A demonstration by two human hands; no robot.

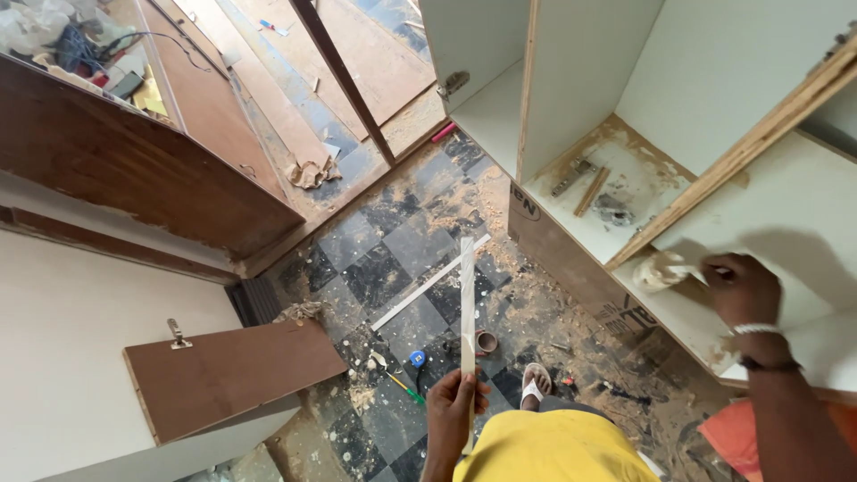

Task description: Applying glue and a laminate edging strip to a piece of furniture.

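Note:
My left hand point(455, 403) grips a long, thin pale strip point(467, 303) near its lower end, and the strip points upward over the tiled floor. My right hand point(743, 287) presses a crumpled cloth point(662, 269) against the edge of a white cabinet shelf point(786, 241) at the right. A bracelet and a dark band sit on that wrist. Below, my yellow shirt and one sandalled foot point(536, 382) are visible.
The white cabinet carcass point(571, 89) lies open, with a hinge, a wood scrap and dust inside. Sawdust covers the black-and-white tiled floor point(384, 268), where another white strip point(428, 283), a small cup, a blue tape measure and a screwdriver lie. A brown door panel with a hinge point(228, 375) sits at the left.

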